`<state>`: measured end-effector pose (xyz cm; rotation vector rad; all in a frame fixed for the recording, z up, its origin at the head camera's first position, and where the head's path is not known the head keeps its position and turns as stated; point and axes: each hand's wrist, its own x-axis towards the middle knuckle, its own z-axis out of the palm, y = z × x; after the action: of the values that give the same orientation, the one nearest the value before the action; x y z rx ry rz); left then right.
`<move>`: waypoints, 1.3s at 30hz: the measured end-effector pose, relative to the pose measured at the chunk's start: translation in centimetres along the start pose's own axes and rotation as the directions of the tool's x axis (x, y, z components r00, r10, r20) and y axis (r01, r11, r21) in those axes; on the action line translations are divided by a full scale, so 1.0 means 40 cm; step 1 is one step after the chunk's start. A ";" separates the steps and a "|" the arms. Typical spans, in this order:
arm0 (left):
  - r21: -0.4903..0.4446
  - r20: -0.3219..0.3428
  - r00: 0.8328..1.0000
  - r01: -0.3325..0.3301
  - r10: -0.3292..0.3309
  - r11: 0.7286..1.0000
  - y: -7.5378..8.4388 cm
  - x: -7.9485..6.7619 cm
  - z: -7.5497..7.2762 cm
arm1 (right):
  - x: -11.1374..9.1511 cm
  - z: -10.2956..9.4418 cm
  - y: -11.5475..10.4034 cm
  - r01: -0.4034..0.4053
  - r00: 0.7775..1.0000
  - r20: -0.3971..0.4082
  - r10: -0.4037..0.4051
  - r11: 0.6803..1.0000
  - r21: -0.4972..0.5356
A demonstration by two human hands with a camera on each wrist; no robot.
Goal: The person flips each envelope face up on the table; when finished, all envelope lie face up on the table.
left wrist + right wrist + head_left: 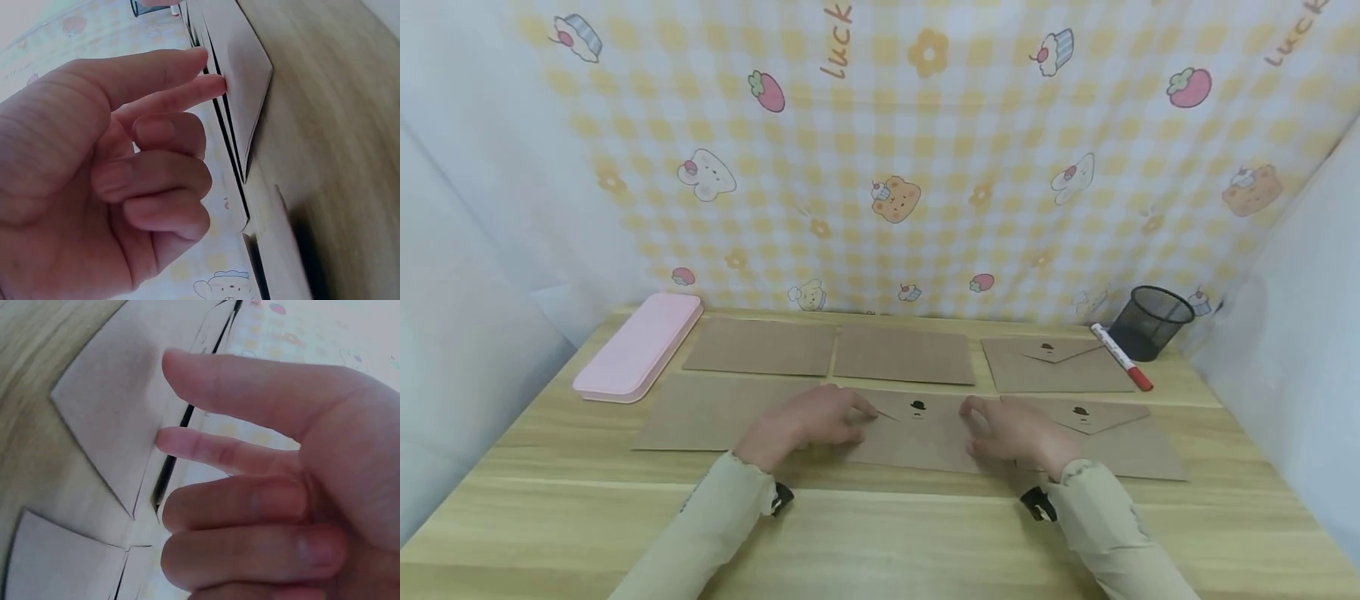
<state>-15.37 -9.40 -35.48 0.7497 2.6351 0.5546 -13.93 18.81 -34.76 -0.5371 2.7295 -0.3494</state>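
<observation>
Firstly: one kraft envelope (921, 442) lies flap upward, midway between side edges of the surface (895, 542); left hand (812, 421) and right hand (1018, 429) touch opposite ends, thumbs and forefingers apart, others curled, presumably steadying it.

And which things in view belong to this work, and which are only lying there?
Likely in the job:
middle envelope between left hand and right hand
other brown envelopes

Seemingly just lying about:
pink case
red-capped marker
black mesh cup
</observation>
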 end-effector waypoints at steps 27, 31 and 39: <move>-0.014 0.050 0.998 0.040 -0.040 0.999 -0.108 0.233 -0.126 | 0.209 -0.110 0.046 0.054 0.997 0.033 -0.066 0.957 0.285; -0.044 0.094 0.994 0.061 -0.057 0.997 -0.111 0.251 -0.116 | 0.244 -0.086 0.044 0.029 0.997 0.058 -0.046 0.963 0.266; 0.111 0.077 0.990 0.109 -0.118 0.988 -0.108 0.288 -0.100 | 0.288 -0.067 0.052 0.062 0.997 0.040 -0.067 0.992 0.108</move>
<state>-28.11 -7.42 -36.49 0.6343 2.6264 0.3462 -25.64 16.50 -36.10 -0.5975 2.6384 -0.4907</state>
